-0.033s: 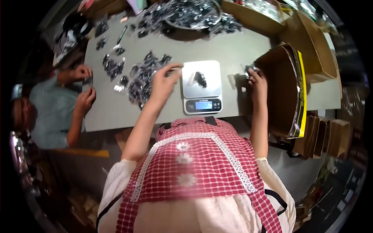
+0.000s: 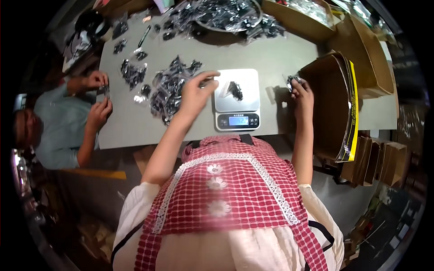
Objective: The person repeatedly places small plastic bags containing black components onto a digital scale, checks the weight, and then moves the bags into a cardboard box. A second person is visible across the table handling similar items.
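Note:
A white digital scale (image 2: 237, 105) stands on the table in front of me, its display lit. On its plate lies a small clear bag of dark pieces (image 2: 235, 91). My left hand (image 2: 197, 92) hovers at the plate's left edge, holding nothing, thumb and fingers apart. To the right of the scale, my right hand (image 2: 302, 92) pinches another small clear bag of dark pieces (image 2: 292, 81) beside an open cardboard box. Left of the scale spreads a pile of similar filled bags (image 2: 168, 95), partly behind my left hand.
A tall cardboard box (image 2: 329, 106) with a yellow edge stands at the right; more boxes (image 2: 367, 58) sit behind it. Many bags fill a round tray (image 2: 230, 18) at the far side. On the left a person's hands (image 2: 100, 106) hold a small item. A pen (image 2: 144, 36) lies far left.
My left hand has shifted slightly right, its fingertips now at the plate's edge. The whole view has moved a little. My right hand still holds its bag.

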Tool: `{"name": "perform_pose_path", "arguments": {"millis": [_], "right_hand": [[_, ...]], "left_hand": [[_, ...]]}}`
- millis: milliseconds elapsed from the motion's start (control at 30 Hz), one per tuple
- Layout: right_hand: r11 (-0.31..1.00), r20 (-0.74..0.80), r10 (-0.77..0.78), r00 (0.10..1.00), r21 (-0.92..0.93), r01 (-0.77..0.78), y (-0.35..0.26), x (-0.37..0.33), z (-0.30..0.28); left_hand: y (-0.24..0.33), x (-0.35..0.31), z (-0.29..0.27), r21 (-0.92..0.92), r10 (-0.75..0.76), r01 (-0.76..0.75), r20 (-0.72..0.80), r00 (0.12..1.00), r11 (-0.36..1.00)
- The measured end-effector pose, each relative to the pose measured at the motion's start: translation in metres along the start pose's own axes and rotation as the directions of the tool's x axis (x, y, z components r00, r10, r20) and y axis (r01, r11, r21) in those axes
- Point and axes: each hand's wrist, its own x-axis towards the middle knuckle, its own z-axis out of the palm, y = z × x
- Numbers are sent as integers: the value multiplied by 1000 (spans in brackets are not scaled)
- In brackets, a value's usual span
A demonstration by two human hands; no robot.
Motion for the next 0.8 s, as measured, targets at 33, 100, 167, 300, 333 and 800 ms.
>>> {"name": "perform_pose_path", "arguments": {"millis": [33, 100, 167, 300, 333, 800], "right_hand": [[998, -10, -22, 1000, -56, 21, -5, -3, 4], [997, 45, -53, 998, -59, 56, -14, -6, 10], [995, 104, -77, 992, -53, 83, -18, -10, 15], [988, 152, -96, 984, -104, 113, -23, -18, 31], [987, 162, -87, 983, -117, 107, -26, -24, 37], [991, 225, -86, 971, -84, 108, -29, -62, 77]], "left_hand": [[1, 1, 8, 94, -2, -2, 41, 999, 996], [9, 1, 23, 330, 147, -168, 87, 985, 929], [15, 0, 32, 426, 236, -280, 155, 959, 860], [18, 0, 43, 587, 176, -309, 272, 946, 748], [14, 1, 44, 601, 188, -324, 279, 942, 731], [7, 2, 34, 613, 223, -375, 312, 924, 696]]}}
